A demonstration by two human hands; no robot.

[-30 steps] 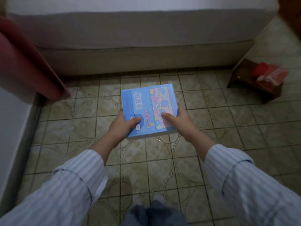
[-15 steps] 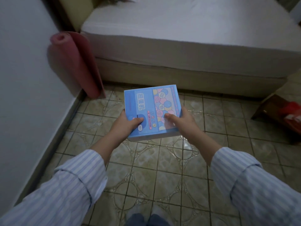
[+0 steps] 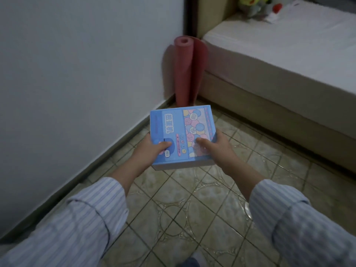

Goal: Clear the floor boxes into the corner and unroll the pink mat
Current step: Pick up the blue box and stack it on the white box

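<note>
A flat blue box [image 3: 179,132] printed with pastel numbered balls is held level above the tiled floor, in front of me. My left hand [image 3: 152,151] grips its near left corner, thumb on top. Its near right corner is gripped the same way by my right hand [image 3: 213,149]. Beyond the box, the rolled pink mat [image 3: 185,70] stands upright in the corner, leaning where the white wall meets the bed's end.
A white wall [image 3: 81,83] with a dark skirting runs along the left. A low bed [image 3: 285,60] with a white mattress fills the right side, soft toys [image 3: 256,6] at its head. Patterned floor tiles [image 3: 192,209] lie between them.
My view has swung left: the wall and the upright pink mat moved toward the centre, and the small stool on the right left the view. Both hands still hold the box.
</note>
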